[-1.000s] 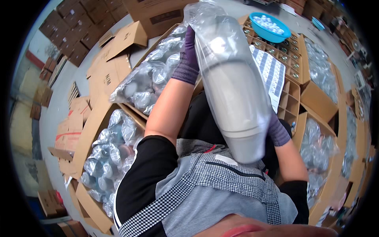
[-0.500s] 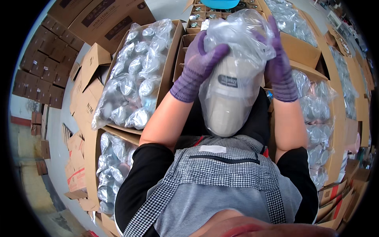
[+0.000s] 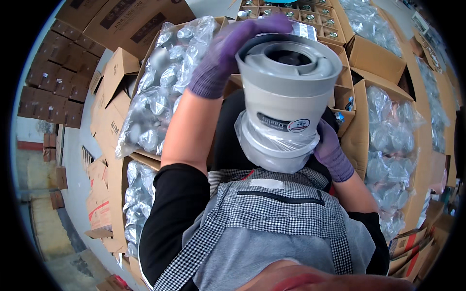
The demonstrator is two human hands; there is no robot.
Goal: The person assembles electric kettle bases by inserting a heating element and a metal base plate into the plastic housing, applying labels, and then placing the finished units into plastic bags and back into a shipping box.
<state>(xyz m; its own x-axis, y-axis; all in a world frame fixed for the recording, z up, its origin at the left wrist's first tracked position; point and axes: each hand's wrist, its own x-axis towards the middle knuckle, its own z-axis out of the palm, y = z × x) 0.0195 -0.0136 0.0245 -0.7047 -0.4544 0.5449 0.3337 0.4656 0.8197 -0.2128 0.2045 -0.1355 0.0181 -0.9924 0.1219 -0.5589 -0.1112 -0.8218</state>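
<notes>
Cartons [image 3: 358, 131] fill the floor [image 3: 75, 150]; by the near edge of the divided carton [image 3: 343, 77] I see the grey appliance housing [image 3: 286, 99] over the lap [image 3: 227, 133], top newly bared, plastic bag [image 3: 272, 147] pushed low. Right hand [image 3: 332, 149] grasps its side; left hand [image 3: 225, 51] spreads, contact unclear.

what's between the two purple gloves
The grey canister, its lower part in clear film, is between left hand and right hand in the head view.

gloved hands [image 3: 334, 149]: at grey container [image 3: 286, 99] | clear bag [image 3: 272, 151]: around lower part
</notes>
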